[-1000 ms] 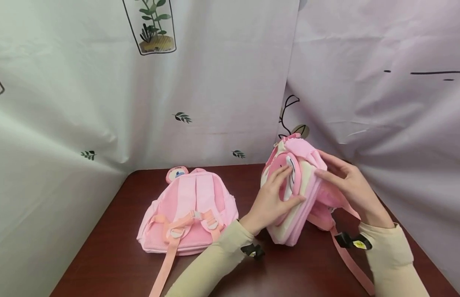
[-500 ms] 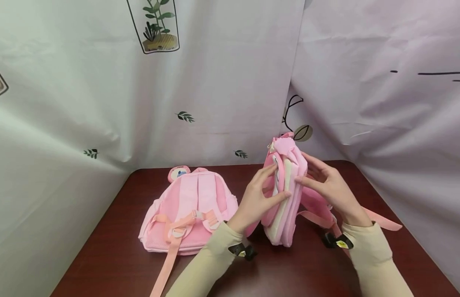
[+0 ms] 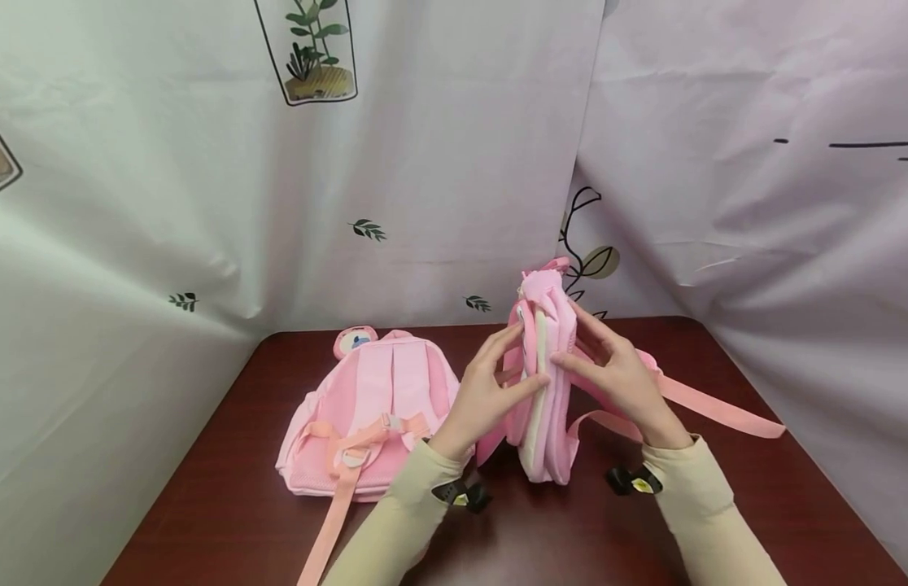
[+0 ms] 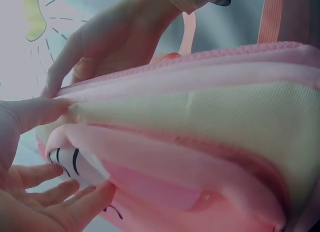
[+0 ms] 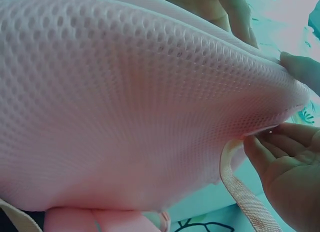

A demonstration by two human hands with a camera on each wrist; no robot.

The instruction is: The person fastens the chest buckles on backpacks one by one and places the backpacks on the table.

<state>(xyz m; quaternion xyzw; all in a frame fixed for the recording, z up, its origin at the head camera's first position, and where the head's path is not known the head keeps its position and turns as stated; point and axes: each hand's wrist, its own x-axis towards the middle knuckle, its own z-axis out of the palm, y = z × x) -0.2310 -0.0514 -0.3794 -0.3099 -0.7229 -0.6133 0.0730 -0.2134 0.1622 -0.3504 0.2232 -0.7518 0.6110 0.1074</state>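
A small pink and cream backpack [image 3: 555,407] stands upright, side-on in the head view. My left hand [image 3: 483,399] holds its front, with fingers on the padded face-shaped pocket [image 4: 165,167] and the thumb on the cream side panel [image 4: 200,109]. On the other side my right hand [image 3: 624,381] grips the bag near its upper edge, thumb at the side and fingers behind the back. The right wrist view shows the pink mesh back panel [image 5: 125,111] and a loose peach strap [image 5: 242,199] by the right fingers.
A second pink backpack [image 3: 391,374] lies left on the dark red table [image 3: 205,472], its shoulder straps facing up. One peach strap [image 3: 329,521] trails toward the front edge. Another strap [image 3: 725,407] from the held bag reaches right. A printed cloth [image 3: 454,179] hangs behind.
Both hands have turned the held backpack so its front faces left and its side faces me, shifting it slightly left. Its loose strap has swung out to the right.
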